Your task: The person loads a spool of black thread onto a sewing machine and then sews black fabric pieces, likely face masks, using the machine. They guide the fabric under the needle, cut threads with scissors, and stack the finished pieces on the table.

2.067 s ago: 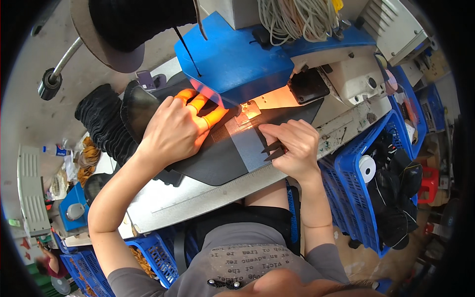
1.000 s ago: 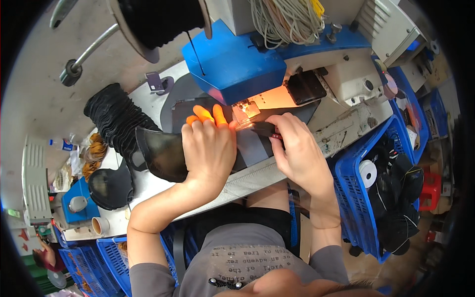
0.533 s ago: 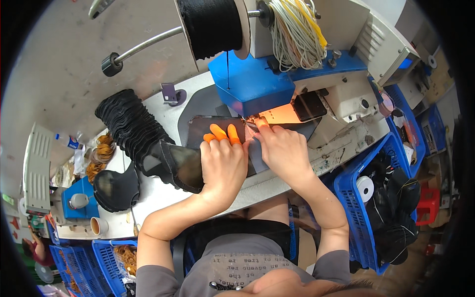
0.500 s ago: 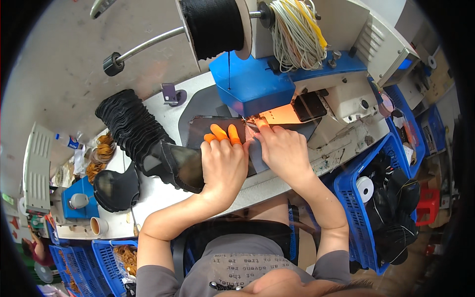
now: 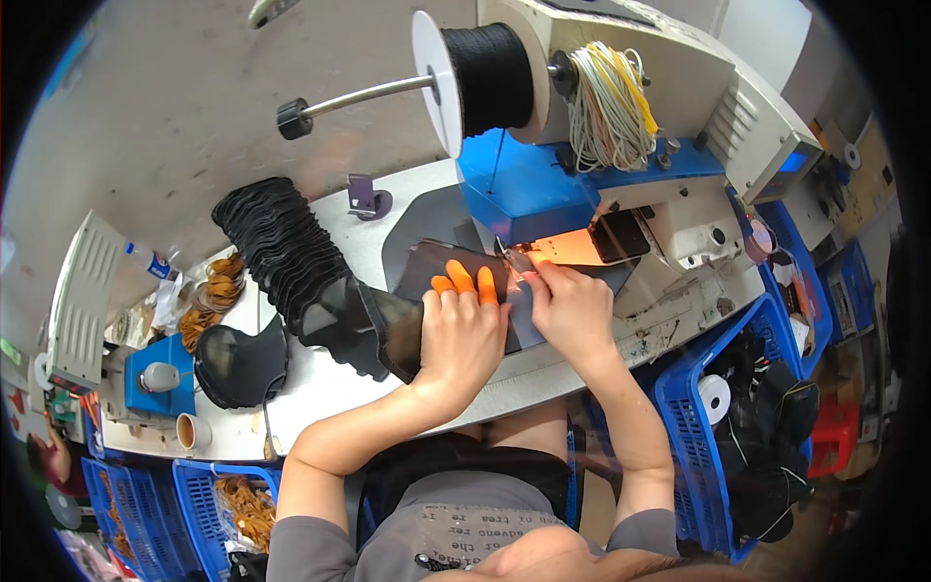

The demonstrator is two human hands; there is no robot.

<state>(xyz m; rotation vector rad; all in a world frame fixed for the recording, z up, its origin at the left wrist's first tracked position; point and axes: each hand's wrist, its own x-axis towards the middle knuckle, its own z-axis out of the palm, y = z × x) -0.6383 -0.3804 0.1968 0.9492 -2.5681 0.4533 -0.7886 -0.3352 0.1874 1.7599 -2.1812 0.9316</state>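
Left hand (image 5: 464,330) flat, palm down on black piece (image 5: 436,281) — fingers spread, gripping nothing. Right hand (image 5: 570,308) curled, fingertips pinching piece edge by needle (image 5: 514,260).

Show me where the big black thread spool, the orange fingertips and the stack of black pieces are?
black thread spool (image 5: 490,80), head view, on its wound thread.
orange fingertips (image 5: 463,279), head view, on the middle one.
stack of black pieces (image 5: 281,254), head view, mid-stack.

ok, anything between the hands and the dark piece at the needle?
Nothing visible. The left hand lies flat on the dark leather piece; the right hand pinches its edge by the lit needle area of the sewing machine.
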